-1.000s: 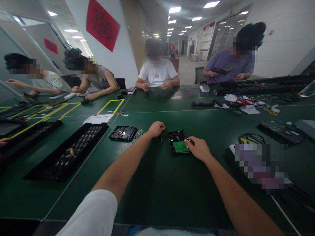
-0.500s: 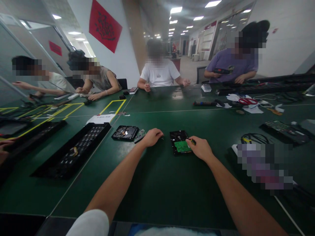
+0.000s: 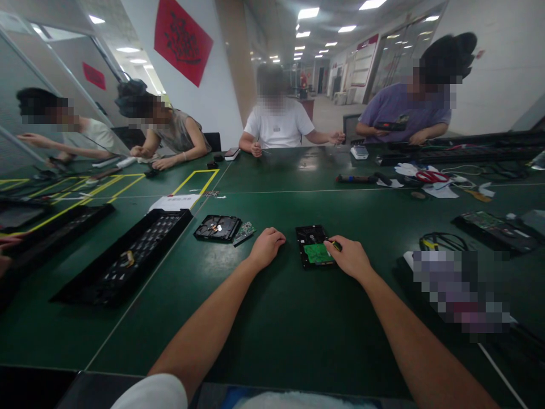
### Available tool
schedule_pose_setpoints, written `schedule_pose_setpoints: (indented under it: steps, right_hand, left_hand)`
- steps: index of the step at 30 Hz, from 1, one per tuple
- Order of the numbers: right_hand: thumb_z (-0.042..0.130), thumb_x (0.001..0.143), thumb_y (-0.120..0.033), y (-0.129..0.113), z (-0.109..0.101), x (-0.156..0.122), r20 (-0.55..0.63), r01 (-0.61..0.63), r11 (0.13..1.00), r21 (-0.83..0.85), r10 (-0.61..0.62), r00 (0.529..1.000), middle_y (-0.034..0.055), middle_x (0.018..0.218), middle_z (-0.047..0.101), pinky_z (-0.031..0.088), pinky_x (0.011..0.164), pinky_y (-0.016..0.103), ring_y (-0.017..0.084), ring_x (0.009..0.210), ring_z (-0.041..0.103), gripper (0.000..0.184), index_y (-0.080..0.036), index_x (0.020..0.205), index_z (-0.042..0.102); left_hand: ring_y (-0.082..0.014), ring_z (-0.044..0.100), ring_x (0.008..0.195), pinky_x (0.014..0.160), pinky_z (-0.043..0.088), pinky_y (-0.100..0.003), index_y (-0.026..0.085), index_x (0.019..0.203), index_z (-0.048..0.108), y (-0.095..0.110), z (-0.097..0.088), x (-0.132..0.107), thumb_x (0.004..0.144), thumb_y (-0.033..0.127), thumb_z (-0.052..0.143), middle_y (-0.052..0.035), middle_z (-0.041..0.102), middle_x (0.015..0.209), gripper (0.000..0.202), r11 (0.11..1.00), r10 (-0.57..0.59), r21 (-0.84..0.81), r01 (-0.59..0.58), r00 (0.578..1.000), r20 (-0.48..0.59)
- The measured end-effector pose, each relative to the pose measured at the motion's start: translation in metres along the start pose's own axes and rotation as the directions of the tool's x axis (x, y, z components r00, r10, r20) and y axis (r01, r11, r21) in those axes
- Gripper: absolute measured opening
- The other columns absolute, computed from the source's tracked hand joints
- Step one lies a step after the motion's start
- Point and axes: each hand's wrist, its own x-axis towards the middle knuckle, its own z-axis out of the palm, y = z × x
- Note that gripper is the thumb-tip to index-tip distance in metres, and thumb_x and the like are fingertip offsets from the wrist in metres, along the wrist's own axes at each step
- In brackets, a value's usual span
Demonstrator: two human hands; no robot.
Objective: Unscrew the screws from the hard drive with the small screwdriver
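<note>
A black hard drive with a green circuit board (image 3: pixel 315 253) lies on the green table in front of me. My right hand (image 3: pixel 352 258) rests at its right edge, fingers closed round a black-and-yellow screwdriver (image 3: pixel 336 245), most of which is hidden by the hand. To the left of the drive, my left hand (image 3: pixel 267 249) is low at the tabletop with its fingers curled together; what they hold, if anything, is hidden. Just beyond that hand are a loose circuit board (image 3: pixel 244 232) and a second hard drive (image 3: pixel 217 228).
A long black tray (image 3: pixel 128 258) lies at left, with a white paper (image 3: pixel 174 202) behind it. On the right are a coiled black cable (image 3: pixel 443 241), a blurred-out object (image 3: pixel 460 289) and another drive (image 3: pixel 496 230). Several people sit round the table.
My left hand has lowered and turned over the tabletop; small dark bits at its fingertips no longer show. My right hand stays by the drive. The person opposite has moved a hand outward.
</note>
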Motion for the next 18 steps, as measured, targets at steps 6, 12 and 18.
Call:
schedule_pose_setpoints:
  steps: [6,12,18]
  right_hand:
    - [0.045,0.102,-0.055,0.002,0.003,0.003,0.0,0.0,0.999,-0.033,0.0,1.0,0.0075,0.104,0.076,0.046,0.068,0.031,0.022,0.086,0.069,0.045,-0.023,0.118,0.073]
    - [0.047,0.101,-0.055,0.004,0.004,0.004,-0.021,0.025,0.998,-0.049,-0.026,0.999,0.0066,0.103,0.077,0.046,0.07,0.031,0.023,0.086,0.07,0.045,-0.023,0.116,0.074]
    - [0.047,0.101,-0.054,0.0,0.001,0.001,-0.017,0.02,0.999,-0.042,-0.021,1.0,0.0074,0.103,0.077,0.048,0.07,0.032,0.023,0.087,0.07,0.045,-0.022,0.117,0.073]
  left_hand:
    - [-0.023,0.061,0.11,0.099,0.05,-0.037,0.022,0.109,0.073,0.004,-0.002,-0.014,0.099,0.017,0.055,-0.0072,0.069,0.11,0.021,1.0,-0.001,-0.018,0.0,1.0,-0.014]
    - [-0.019,0.065,0.101,0.093,0.052,-0.034,0.022,0.106,0.07,0.003,-0.006,-0.014,0.099,0.013,0.054,-0.0046,0.069,0.106,0.019,0.976,-0.013,-0.215,-0.023,0.986,-0.164]
    - [-0.0179,0.065,0.095,0.089,0.053,-0.033,0.021,0.101,0.07,0.0,-0.006,-0.013,0.094,0.008,0.057,-0.0037,0.068,0.101,0.02,0.965,-0.018,-0.262,-0.035,0.981,-0.196]
